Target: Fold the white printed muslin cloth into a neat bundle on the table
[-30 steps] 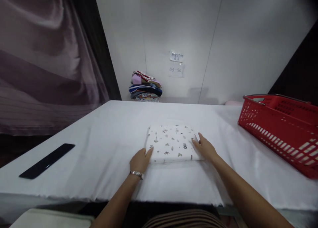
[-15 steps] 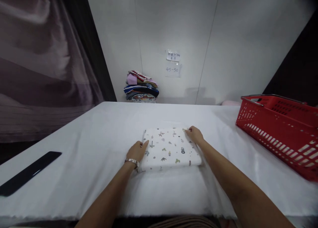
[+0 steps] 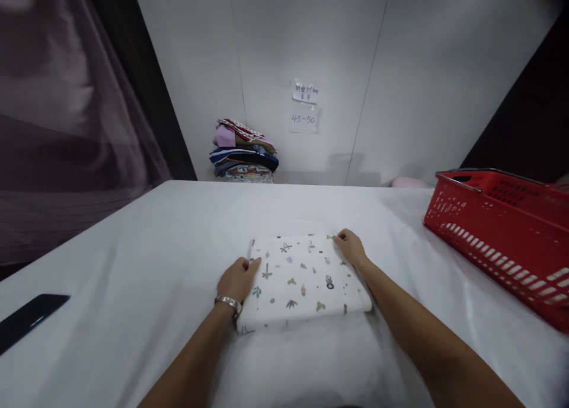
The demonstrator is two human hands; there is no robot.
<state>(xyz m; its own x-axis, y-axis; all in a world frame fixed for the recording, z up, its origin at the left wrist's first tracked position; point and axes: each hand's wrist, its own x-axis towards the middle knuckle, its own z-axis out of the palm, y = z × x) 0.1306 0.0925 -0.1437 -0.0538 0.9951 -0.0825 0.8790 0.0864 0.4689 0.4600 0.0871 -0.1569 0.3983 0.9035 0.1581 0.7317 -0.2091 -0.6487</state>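
A folded white cloth (image 3: 302,280) printed with small plants lies flat on the white table (image 3: 146,260) in front of me. My left hand (image 3: 235,277), with a metal bracelet on the wrist, grips the cloth's left edge, fingers curled round it. My right hand (image 3: 351,246) grips the far right corner of the same cloth, fingers bent over the edge. Both forearms reach in from the bottom of the view.
A red plastic basket (image 3: 502,236) stands at the right on the table. A pile of folded coloured clothes (image 3: 243,153) sits at the back by the wall, under paper notes (image 3: 304,105). A flat black object (image 3: 26,319) lies at the left edge. A grey curtain hangs left.
Both hands slid from the cloth's near corners up along its sides and closed on its edges. The view moved closer to the table and the cloth sits lower in view.
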